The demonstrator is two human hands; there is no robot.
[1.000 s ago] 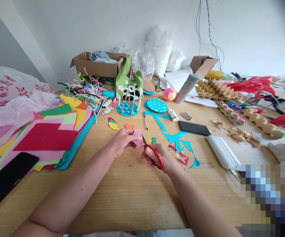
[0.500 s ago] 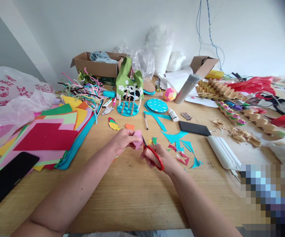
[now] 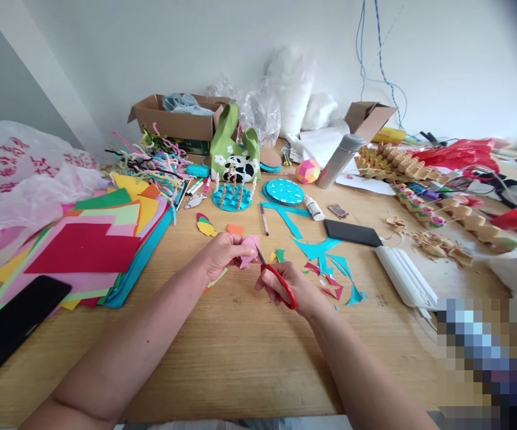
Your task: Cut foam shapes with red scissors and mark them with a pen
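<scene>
My left hand pinches a small piece of pink paper between thumb and fingers, above the middle of the table. In my right hand is a pair of scissors with red handles, its dark blades pointing up and left at the pink piece's right edge. Just beyond my left hand lie fish-like cut-outs, a yellow one on top, and an orange paper rectangle. Green and red paper scraps are scattered near my right hand.
Stacked coloured sheets and a black phone lie left. Blue offcuts, a glue bottle, a black slab and a white power strip are right. Behind stand a green panda bag and a grey flask.
The pink paper has turned in my left hand, showing a different outline beside the scissor blades. The scissors have barely moved. At the far right edge, part of another person's hand appears.
</scene>
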